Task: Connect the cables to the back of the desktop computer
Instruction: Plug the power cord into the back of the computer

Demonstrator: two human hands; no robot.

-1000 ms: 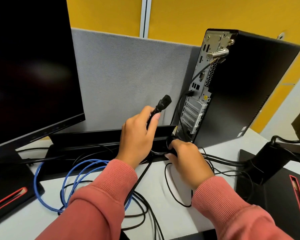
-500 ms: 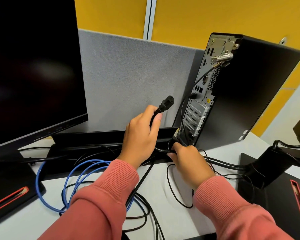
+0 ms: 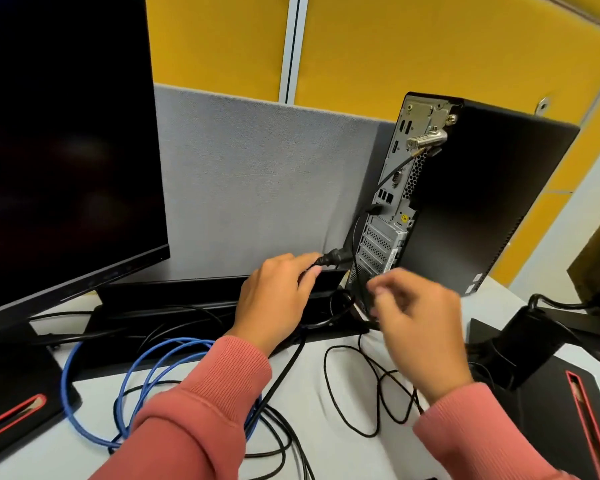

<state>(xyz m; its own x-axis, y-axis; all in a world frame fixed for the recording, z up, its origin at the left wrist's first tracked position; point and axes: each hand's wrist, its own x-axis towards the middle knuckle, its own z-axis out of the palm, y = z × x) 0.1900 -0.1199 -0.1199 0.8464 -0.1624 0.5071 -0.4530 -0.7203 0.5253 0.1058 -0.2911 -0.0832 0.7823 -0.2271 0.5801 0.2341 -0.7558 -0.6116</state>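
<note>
Behind blurred right hand (image 3: 420, 327), computer's (image 3: 482, 202) base.

Blue cable (image 3: 94, 403), black tower (image 3: 482, 202), yellow wall (image 3: 413, 46), grey partition (image 3: 257, 174), pink sleeves (image 3: 201, 410).

The tower (image 3: 478, 199) stands far right on the desk (image 3: 343, 455), its back facing left. The monitor (image 3: 63, 140) stands far left, a partition (image 3: 257, 181) behind both. Between them the left hand (image 3: 274, 299) holds a plug (image 3: 336, 257) just beside the tower's back; the right hand (image 3: 420, 327) is nearer, right of it. Cables (image 3: 146, 382) lie near, left of centre.
</note>
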